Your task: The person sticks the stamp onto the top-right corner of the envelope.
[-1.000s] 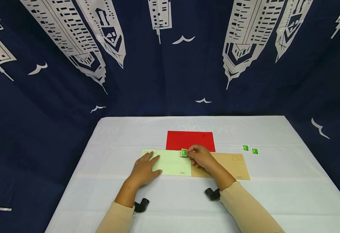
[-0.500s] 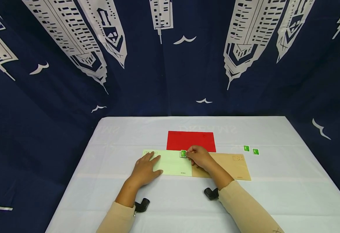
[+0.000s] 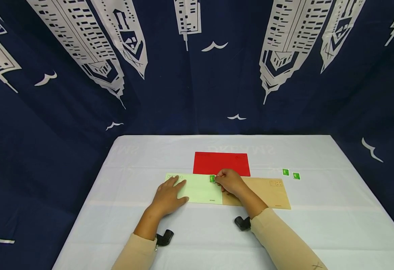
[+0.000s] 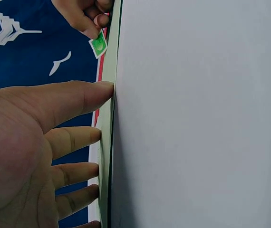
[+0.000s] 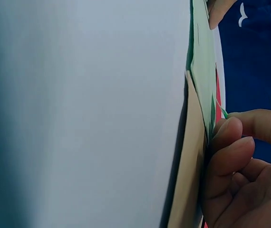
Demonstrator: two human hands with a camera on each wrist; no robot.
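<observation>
My left hand [image 3: 168,197] rests with spread, straight fingers on the left part of a pale green envelope [image 3: 198,191]. Between thumb and forefinger my right hand [image 3: 231,182] pinches a small green stamp [image 3: 212,179] with a white border, at the envelope's upper right corner. In the left wrist view the stamp [image 4: 98,44] hangs tilted from the fingertips; the right wrist view shows it edge-on. Whether it touches the paper I cannot tell. Under my right hand lies a tan envelope [image 3: 268,191], partly hidden, its left end meeting the green one.
Behind the green envelope lies a red envelope [image 3: 220,163]. Two more green stamps, a left stamp [image 3: 286,172] and a right stamp [image 3: 296,176], lie on the white tabletop [image 3: 143,157] to the right. A dark blue printed cloth [image 3: 197,86] hangs behind the table.
My right hand has moved slightly left and toward me, bringing the stamp a little lower over the green envelope's corner. The left hand stays in place.
</observation>
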